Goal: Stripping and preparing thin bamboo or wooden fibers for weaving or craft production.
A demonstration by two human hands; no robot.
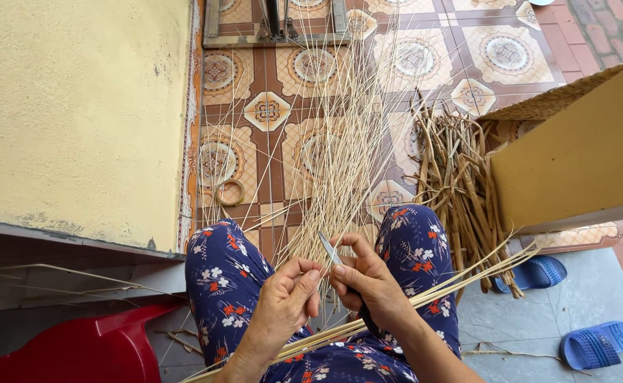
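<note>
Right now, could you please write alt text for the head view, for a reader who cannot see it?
Seen from above, a seated person's right hand holds a small knife against thin pale reed strips pinched by the left hand, the strips fanning out over a patterned tile floor. A bundle of dried stalks and blue sandals lie to the right.

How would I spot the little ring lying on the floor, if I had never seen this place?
Start at the big yellow wall on the left and follow its bottom edge to the patterned floor tiles. There, just beyond the knee in blue flowered trousers, lies the small ring. It is the only closed coil; everything around it is long, straight, pale strips.
</note>
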